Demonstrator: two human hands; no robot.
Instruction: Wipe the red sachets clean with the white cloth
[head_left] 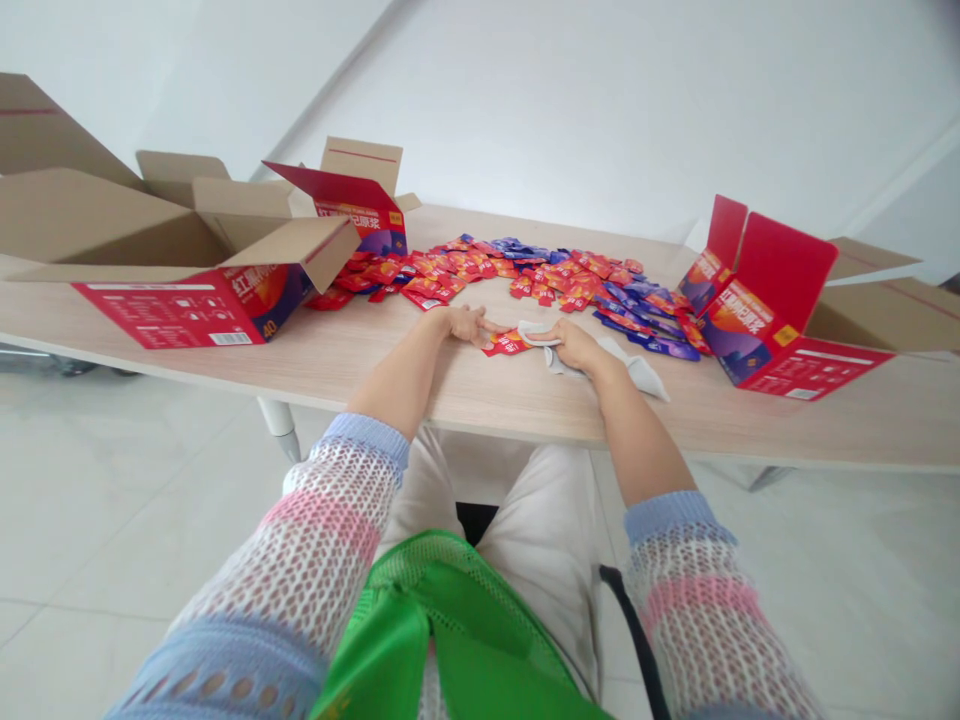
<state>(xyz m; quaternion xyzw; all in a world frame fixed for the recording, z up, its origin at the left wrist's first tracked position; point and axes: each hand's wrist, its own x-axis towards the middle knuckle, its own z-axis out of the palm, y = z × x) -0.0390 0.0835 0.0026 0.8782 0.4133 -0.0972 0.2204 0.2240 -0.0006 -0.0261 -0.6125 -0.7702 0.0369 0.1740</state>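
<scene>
A single red sachet [507,343] lies flat on the table in front of me. My left hand [470,325] rests beside it with fingers stretched out, fingertips touching its left edge. In my right hand [572,346] is a pale grey cloth [636,369], pinched under the fingers and pressed against the sachet's right end. The rest of the cloth trails to the right over the tabletop. Behind both hands spreads a pile of red sachets [450,268], with purple-blue sachets [637,315] mixed in toward the right.
A large open red carton [172,310] stands at the left, its brown flaps spread. Behind it is another open carton [367,205]. A third open carton [757,330] stands at the right. The wooden table [510,410] has its front edge near my lap.
</scene>
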